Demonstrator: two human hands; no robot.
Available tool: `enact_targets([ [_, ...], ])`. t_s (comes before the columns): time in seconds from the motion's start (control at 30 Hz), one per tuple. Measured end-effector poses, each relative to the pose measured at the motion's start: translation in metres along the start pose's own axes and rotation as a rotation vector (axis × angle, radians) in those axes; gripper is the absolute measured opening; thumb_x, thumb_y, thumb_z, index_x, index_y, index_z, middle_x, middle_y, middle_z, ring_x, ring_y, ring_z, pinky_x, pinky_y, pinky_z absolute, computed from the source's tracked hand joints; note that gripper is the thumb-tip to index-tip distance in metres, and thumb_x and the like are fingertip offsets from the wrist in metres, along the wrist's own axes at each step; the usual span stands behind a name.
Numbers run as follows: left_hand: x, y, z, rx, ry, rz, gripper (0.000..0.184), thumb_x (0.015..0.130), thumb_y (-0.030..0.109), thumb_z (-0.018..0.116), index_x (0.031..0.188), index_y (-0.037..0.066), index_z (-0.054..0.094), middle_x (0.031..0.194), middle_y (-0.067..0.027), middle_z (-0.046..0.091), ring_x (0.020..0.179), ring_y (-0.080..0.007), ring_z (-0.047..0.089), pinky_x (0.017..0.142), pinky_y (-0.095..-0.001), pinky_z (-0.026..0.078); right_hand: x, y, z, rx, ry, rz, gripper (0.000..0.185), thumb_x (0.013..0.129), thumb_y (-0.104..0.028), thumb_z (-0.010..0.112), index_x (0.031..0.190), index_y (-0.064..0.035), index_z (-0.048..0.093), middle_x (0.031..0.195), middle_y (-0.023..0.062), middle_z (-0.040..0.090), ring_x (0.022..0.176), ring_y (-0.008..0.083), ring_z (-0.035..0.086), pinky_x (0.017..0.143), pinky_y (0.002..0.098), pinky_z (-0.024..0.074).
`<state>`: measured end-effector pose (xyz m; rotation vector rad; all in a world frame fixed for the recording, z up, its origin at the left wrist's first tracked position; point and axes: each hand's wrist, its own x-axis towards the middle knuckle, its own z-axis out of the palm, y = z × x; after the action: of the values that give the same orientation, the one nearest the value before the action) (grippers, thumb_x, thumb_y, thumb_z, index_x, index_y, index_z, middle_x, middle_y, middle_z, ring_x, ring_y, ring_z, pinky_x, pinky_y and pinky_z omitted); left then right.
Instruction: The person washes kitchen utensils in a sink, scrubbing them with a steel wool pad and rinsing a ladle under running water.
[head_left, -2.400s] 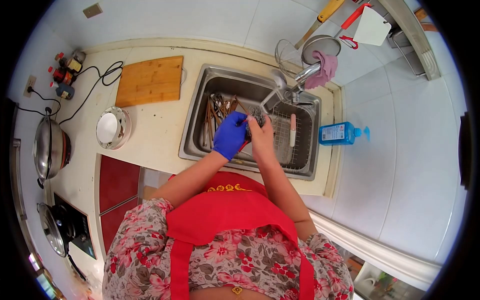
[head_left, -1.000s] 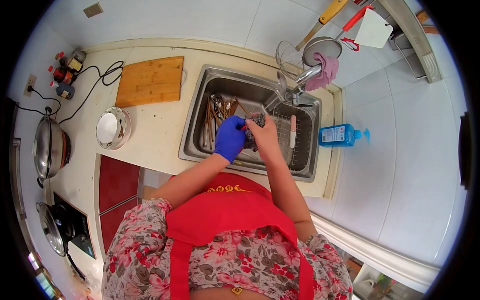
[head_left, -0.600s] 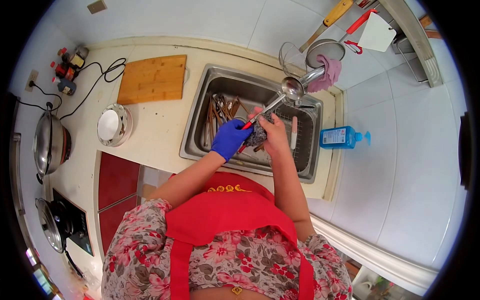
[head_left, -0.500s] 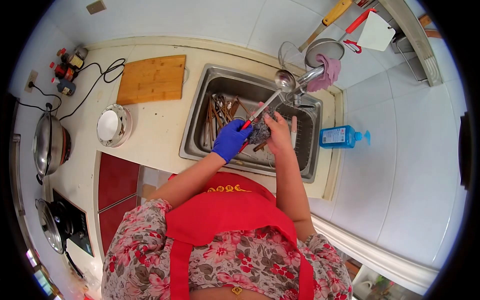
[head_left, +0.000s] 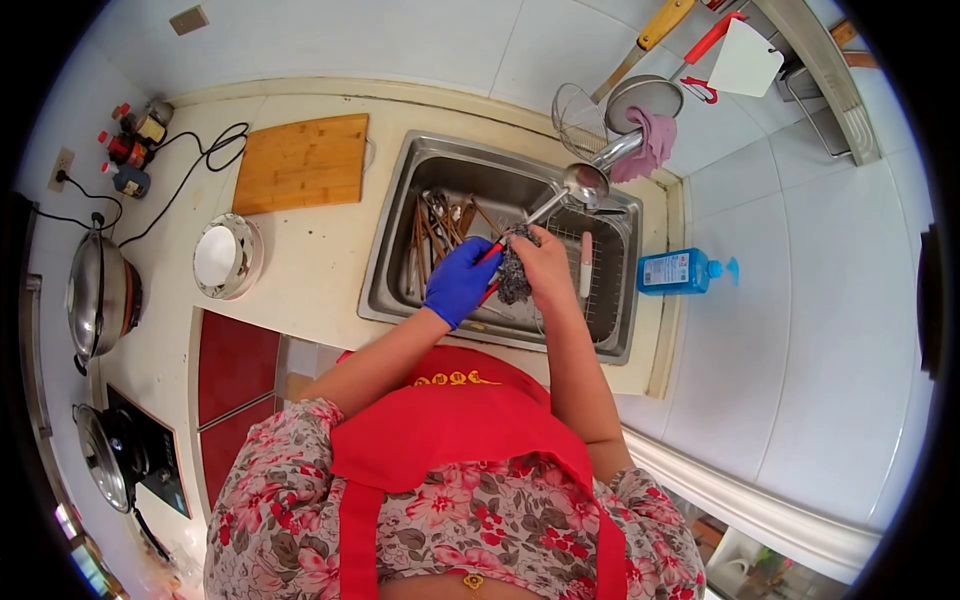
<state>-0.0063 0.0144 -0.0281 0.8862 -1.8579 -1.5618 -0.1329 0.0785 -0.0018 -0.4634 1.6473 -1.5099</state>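
Note:
My left hand (head_left: 461,283), in a blue glove, is closed around the red handle of a metal ladle (head_left: 586,183). The ladle slants up to the right, its round bowl close to the tap (head_left: 618,150). My bare right hand (head_left: 541,264) grips a dark grey steel-wool scourer (head_left: 515,272) and presses it against the ladle's shaft near the handle. Both hands are over the steel sink (head_left: 385,262). Several chopsticks and other utensils (head_left: 440,228) lie in the sink, left of the ladle. A knife with a pale pink handle (head_left: 586,262) rests at the right on a wire rack (head_left: 606,283).
A blue soap bottle (head_left: 682,271) lies right of the sink. On the counter to the left are a wooden cutting board (head_left: 302,163) and stacked bowls (head_left: 222,254). A strainer (head_left: 643,100) and a pink cloth (head_left: 648,145) hang by the tap. Lidded pans stand far left.
The ladle's bowl has swung lower and to the right. My right hand has turned over, its fingers now wrapping the scourer round the shaft. My left hand has hardly moved.

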Motion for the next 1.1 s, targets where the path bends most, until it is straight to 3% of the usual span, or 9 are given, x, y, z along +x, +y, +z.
enact_targets([
  [0.17, 0.006, 0.007, -0.011, -0.135, -0.068, -0.266, 0.022, 0.084, 0.024, 0.057, 0.089, 0.003, 0.059, 0.067, -0.0066, 0.057, 0.063, -0.0149, 0.054, 0.060, -0.0281, 0.043, 0.000, -0.001, -0.004, -0.297, -0.029, -0.177, 0.038, 0.078, -0.016, 0.059, 0.106, 0.0077, 0.049, 0.093, 0.0149, 0.058, 0.079, 0.0206, 0.057, 0.070, 0.0296, 0.0443],
  [0.2, 0.006, 0.008, -0.013, -0.135, -0.067, -0.265, 0.022, 0.084, 0.024, 0.057, 0.089, 0.003, 0.059, 0.067, -0.0066, 0.057, 0.063, -0.0149, 0.054, 0.060, -0.0281, 0.043, -0.002, -0.001, -0.004, -0.461, 0.029, -0.313, 0.035, 0.079, -0.017, 0.059, 0.104, 0.0068, 0.049, 0.096, 0.0168, 0.057, 0.083, 0.0234, 0.056, 0.073, 0.0313, 0.0435],
  [0.43, 0.007, 0.009, -0.011, -0.166, -0.068, -0.197, 0.021, 0.086, 0.020, 0.055, 0.095, 0.002, 0.060, 0.072, -0.0049, 0.058, 0.062, -0.0106, 0.052, 0.060, -0.0254, 0.043, -0.022, -0.023, 0.000, -0.582, 0.130, -0.379, 0.023, 0.078, -0.014, 0.059, 0.091, 0.0019, 0.050, 0.093, 0.0174, 0.054, 0.086, 0.0309, 0.054, 0.077, 0.0349, 0.0413],
  [0.5, 0.006, 0.003, -0.005, -0.229, -0.034, -0.169, 0.022, 0.086, 0.020, 0.055, 0.097, 0.002, 0.060, 0.074, -0.0059, 0.059, 0.064, -0.0114, 0.053, 0.061, -0.0265, 0.044, -0.021, -0.026, 0.004, -0.686, 0.131, -0.728, 0.016, 0.075, -0.008, 0.062, 0.088, -0.0014, 0.054, 0.091, 0.0151, 0.052, 0.083, 0.0310, 0.054, 0.073, 0.0341, 0.0429],
  [0.57, 0.007, -0.004, -0.001, -0.196, -0.017, -0.029, 0.026, 0.086, 0.013, 0.054, 0.108, 0.000, 0.057, 0.087, -0.0060, 0.061, 0.072, -0.0083, 0.053, 0.063, -0.0242, 0.044, -0.023, -0.029, 0.016, -0.694, 0.115, -0.754, 0.014, 0.074, -0.006, 0.063, 0.085, -0.0026, 0.056, 0.090, 0.0135, 0.052, 0.082, 0.0299, 0.054, 0.070, 0.0333, 0.0436],
  [0.7, 0.006, -0.004, -0.002, -0.152, 0.004, 0.017, 0.024, 0.086, 0.013, 0.054, 0.105, 0.000, 0.059, 0.085, -0.0046, 0.062, 0.072, -0.0088, 0.053, 0.062, -0.0252, 0.044, -0.020, -0.025, 0.020, -0.707, 0.053, -0.809, 0.014, 0.072, 0.000, 0.062, 0.086, -0.0039, 0.059, 0.087, 0.0106, 0.051, 0.082, 0.0264, 0.053, 0.070, 0.0313, 0.0435],
  [0.9, 0.005, 0.021, -0.013, -0.246, 0.069, -0.182, 0.023, 0.086, 0.013, 0.052, 0.105, 0.003, 0.062, 0.074, 0.0022, 0.058, 0.063, -0.0042, 0.046, 0.055, -0.0211, 0.039, -0.012, 0.011, -0.004, -0.882, 0.042, -0.806, 0.012, 0.073, -0.001, 0.063, 0.084, -0.0045, 0.059, 0.085, 0.0104, 0.052, 0.079, 0.0278, 0.054, 0.066, 0.0321, 0.0445],
  [1.0, 0.014, 0.037, -0.022, -0.297, 0.081, -0.162, 0.022, 0.086, 0.013, 0.053, 0.104, 0.005, 0.063, 0.073, 0.0040, 0.056, 0.059, -0.0034, 0.042, 0.052, -0.0185, 0.035, -0.015, 0.019, -0.008, -0.730, 0.098, -0.754, 0.013, 0.072, 0.000, 0.063, 0.084, -0.0038, 0.059, 0.086, 0.0108, 0.054, 0.081, 0.0273, 0.055, 0.069, 0.0315, 0.0443],
  [1.1, 0.022, 0.025, -0.019, -0.232, 0.079, -0.097, 0.023, 0.085, 0.018, 0.056, 0.101, 0.003, 0.063, 0.082, -0.0023, 0.062, 0.071, -0.0070, 0.052, 0.065, -0.0222, 0.043, -0.012, 0.007, -0.002, -0.570, 0.149, -0.736, 0.013, 0.073, -0.001, 0.062, 0.086, -0.0034, 0.060, 0.090, 0.0107, 0.056, 0.084, 0.0253, 0.056, 0.074, 0.0296, 0.0432],
])
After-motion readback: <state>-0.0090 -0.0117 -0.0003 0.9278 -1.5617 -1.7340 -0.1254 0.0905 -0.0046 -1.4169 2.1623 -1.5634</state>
